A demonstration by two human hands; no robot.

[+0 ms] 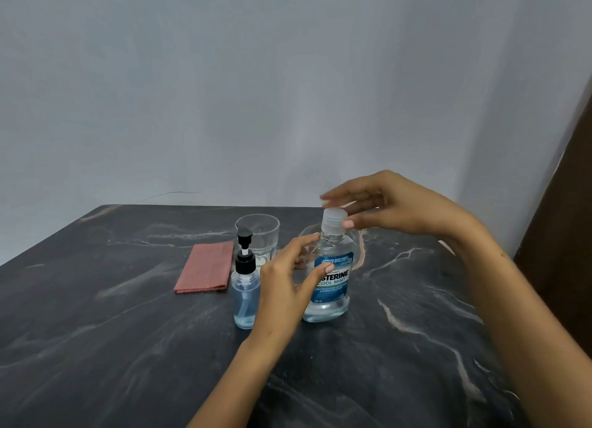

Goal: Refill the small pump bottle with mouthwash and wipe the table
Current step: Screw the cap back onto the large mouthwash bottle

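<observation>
A clear mouthwash bottle with a blue label stands upright mid-table, its translucent cap on. My left hand curves around the bottle's left side, fingers spread, thumb across the label. My right hand hovers over the cap with fingers apart and its thumb tip at the cap's right edge. Left of the bottle stands the small pump bottle with a black pump head and a little blue liquid at its bottom. A folded pink cloth lies flat further left.
An empty clear glass stands behind the pump bottle. The dark marbled table reaches back to a grey wall. A brown wooden panel rises at the right edge.
</observation>
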